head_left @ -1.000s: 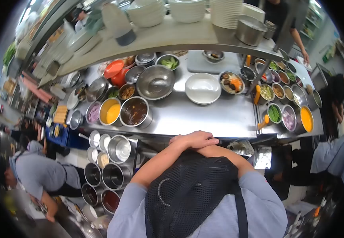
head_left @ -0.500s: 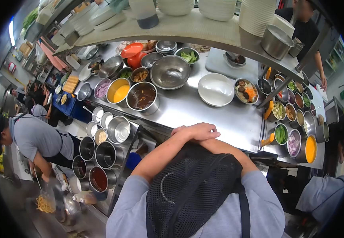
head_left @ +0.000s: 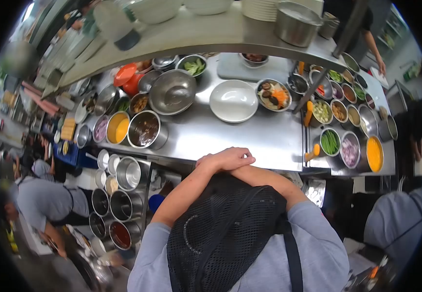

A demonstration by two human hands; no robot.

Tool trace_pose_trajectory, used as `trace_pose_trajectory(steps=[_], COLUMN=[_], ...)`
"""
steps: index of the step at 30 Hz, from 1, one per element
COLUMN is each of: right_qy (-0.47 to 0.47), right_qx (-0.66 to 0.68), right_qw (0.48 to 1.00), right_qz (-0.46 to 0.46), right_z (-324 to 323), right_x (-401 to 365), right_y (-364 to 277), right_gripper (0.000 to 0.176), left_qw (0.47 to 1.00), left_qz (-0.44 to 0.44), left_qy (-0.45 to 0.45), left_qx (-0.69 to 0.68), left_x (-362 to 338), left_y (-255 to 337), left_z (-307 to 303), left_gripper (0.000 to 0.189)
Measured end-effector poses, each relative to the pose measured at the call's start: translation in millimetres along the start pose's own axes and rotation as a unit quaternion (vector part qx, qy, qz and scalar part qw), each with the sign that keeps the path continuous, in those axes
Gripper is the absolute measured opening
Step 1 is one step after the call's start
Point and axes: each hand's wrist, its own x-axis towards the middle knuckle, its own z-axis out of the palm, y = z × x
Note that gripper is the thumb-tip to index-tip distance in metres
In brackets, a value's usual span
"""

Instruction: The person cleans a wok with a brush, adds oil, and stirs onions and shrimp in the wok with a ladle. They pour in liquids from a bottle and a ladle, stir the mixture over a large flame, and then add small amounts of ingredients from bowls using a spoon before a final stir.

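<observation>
My forearms are crossed at the near edge of the steel counter (head_left: 191,141). On top, my left hand (head_left: 231,158) rests across my right wrist, its thumb a little apart from loosely bent fingers and nothing held. Most of my right hand (head_left: 203,159) is hidden beneath the left forearm; only a small part shows. Nearest to them on the counter is a white bowl (head_left: 233,109). To its right sits a bowl of shredded carrot and dark mushroom pieces (head_left: 274,95). A large metal mixing bowl (head_left: 172,92) and a pot of brown sauce (head_left: 145,131) stand to its left.
A shelf (head_left: 196,36) with stacked dishes crosses overhead. Several metal containers (head_left: 128,173) stand at left, near a bent-over co-worker (head_left: 45,199). Tubs of chopped vegetables (head_left: 350,150) and an orange tub (head_left: 375,153) fill the right side. Another person (head_left: 395,214) is at lower right.
The view has shifted, so the counter and bowls appear further left and the shelf looms closer. My crossed arms keep the same pose. The noodles near the co-worker's pan no longer show.
</observation>
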Motion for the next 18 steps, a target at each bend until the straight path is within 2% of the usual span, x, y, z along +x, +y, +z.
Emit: trace_pose_trajectory(steps=[5,7,8,10,11,13,14,15,16,17,18], right_qy=[0.084,0.143,0.176,0.253,0.291,0.366,0.387,0.405,0.538,0.502,0.549], right_qx=[-0.034,-0.051,-0.059,-0.076,-0.092,-0.165,-0.265,-0.319,-0.018,0.055,0.102], right_qw=[0.996,0.988,0.982,0.963,0.951,0.915,0.883,0.857,0.839,0.829,0.802], right_qz=[0.020,0.030,0.035,0.046,0.049,0.034,-0.011,-0.016,0.078,0.241,0.213], right_z=[-21,-28,-28,-30,-26,-11,1,18,53,79,115], right_x=[-33,-49,-57,-79,-92,-131,-151,-175,-198,-225,-243], right_y=[-18,-24,-28,-37,-45,-60,-65,-78,-157,-217,-226], right_gripper=[0.029,0.029,0.029,0.029,0.029,0.029,0.029,0.029,0.031,0.037,0.042], left_qw=[0.994,0.988,0.978,0.972,0.955,0.925,0.910,0.895,0.881,0.867,0.849], left_qz=[0.062,0.085,0.115,0.117,0.149,0.294,0.298,0.297,0.312,0.327,0.337], left_qy=[-0.075,-0.095,-0.138,-0.164,-0.212,-0.225,-0.263,-0.297,-0.330,-0.357,-0.389], left_qx=[0.043,0.086,0.108,0.118,0.143,-0.081,-0.115,-0.150,-0.130,-0.115,-0.119], left_x=[22,29,29,21,19,6,-7,-23,-34,-43,-53], left_y=[13,25,37,58,60,55,58,61,56,47,35], left_z=[6,8,10,14,21,31,26,15,3,-9,-17], left_gripper=[0.050,0.046,0.046,0.044,0.044,0.046,0.047,0.050,0.050,0.050,0.050])
